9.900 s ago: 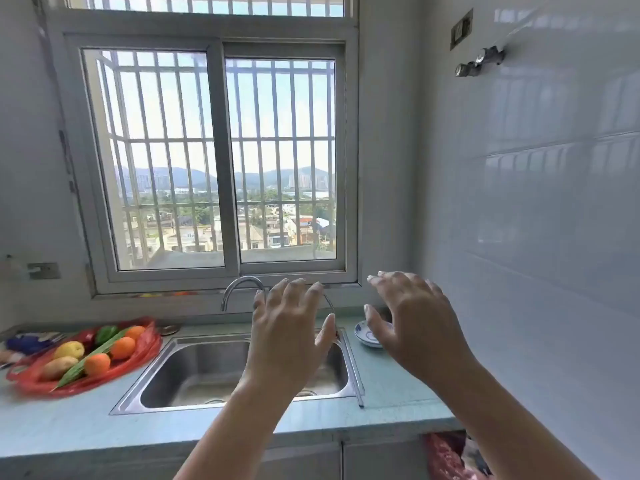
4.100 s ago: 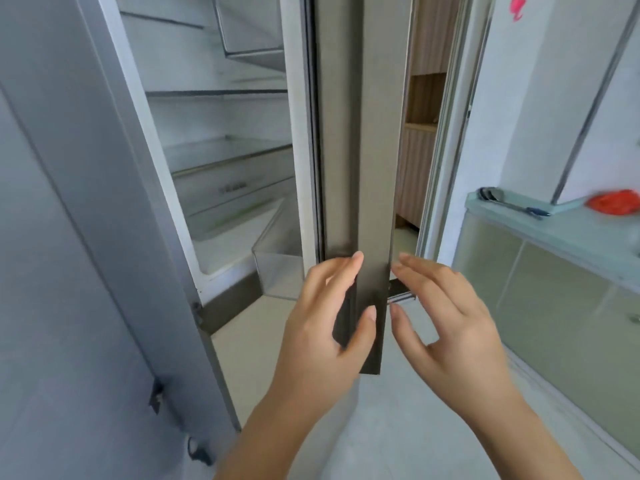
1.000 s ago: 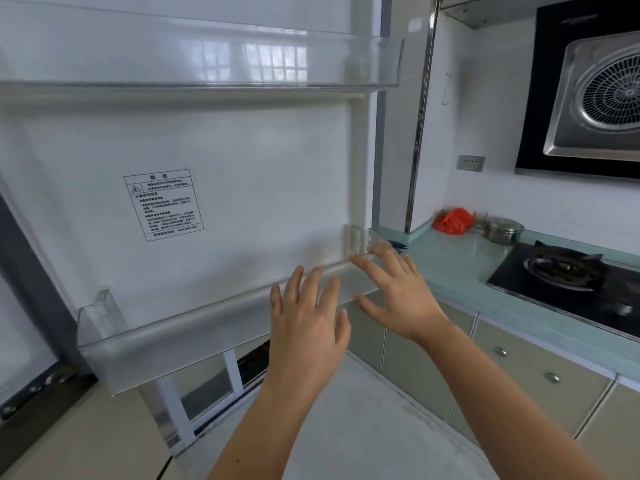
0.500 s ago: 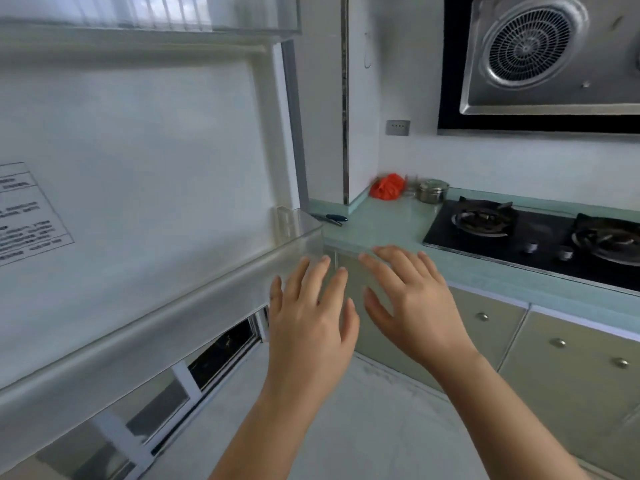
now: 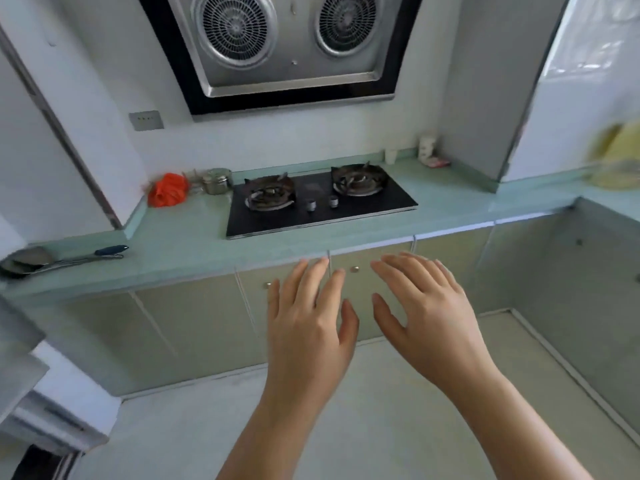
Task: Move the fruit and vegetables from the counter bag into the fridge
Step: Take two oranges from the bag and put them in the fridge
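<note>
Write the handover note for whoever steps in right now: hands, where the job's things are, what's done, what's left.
Left hand: open, empty, held out above the floor.
Right hand: open, empty, beside the left.
In view: gas hob on the green counter; orange-red bag and metal pot left of the hob; ladle at the counter's left end.
A fridge edge shows at lower left.
No fruit or vegetables visible, none in either grip.
Done: nothing carried that shows here.
Left: find the produce bag, carry items to the fridge.

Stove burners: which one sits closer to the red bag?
The left burner. The red bag lies on the counter off its left side, past the steel pot; the right burner is farther.
</note>
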Motion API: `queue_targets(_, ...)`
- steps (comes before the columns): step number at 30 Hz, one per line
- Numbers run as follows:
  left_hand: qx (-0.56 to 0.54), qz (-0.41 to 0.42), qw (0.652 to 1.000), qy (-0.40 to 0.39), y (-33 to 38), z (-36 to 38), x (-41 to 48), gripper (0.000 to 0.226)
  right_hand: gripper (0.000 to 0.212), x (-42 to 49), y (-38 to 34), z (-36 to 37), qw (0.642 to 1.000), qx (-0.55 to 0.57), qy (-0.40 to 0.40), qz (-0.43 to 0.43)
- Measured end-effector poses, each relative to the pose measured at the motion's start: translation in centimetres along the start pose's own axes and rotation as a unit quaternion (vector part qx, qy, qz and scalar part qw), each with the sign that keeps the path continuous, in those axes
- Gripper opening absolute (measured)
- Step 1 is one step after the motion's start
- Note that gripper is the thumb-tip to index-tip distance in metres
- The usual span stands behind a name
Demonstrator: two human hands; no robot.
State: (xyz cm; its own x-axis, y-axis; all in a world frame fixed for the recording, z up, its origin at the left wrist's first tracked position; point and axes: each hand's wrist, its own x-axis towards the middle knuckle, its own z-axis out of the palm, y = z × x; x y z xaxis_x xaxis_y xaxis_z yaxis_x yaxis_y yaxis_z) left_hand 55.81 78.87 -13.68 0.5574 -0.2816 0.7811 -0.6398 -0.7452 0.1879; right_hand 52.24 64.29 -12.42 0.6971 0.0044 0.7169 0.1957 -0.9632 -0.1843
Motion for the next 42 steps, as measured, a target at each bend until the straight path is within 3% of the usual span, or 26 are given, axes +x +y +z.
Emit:
queue_targets(10,-0.130,0.086,0.985,-0.071,11.4,11.7,4.7,0.037,0.037,-3.0,13.4,-5.8,0.983,-0.132,0.040,0.123)
queue_targets(25,-0.241,0.191,0.946,-0.107,35.3,30.3,13.9,0.037,0.037,-6.1,39.4,-15.9,0.931,-0.241,0.088,0.259)
queue_targets(34,-0.329,0.214,0.907,-0.156,45.0,42.6,16.9,0.039,0.036,-7.9,52.7,-17.4,0.890,-0.300,0.083,0.333)
queue_targets(42,-0.376,0.229,0.880,-0.178,50.9,56.5,25.8,0.041,0.040,-1.5,67.8,-16.8,0.863,-0.353,0.087,0.350)
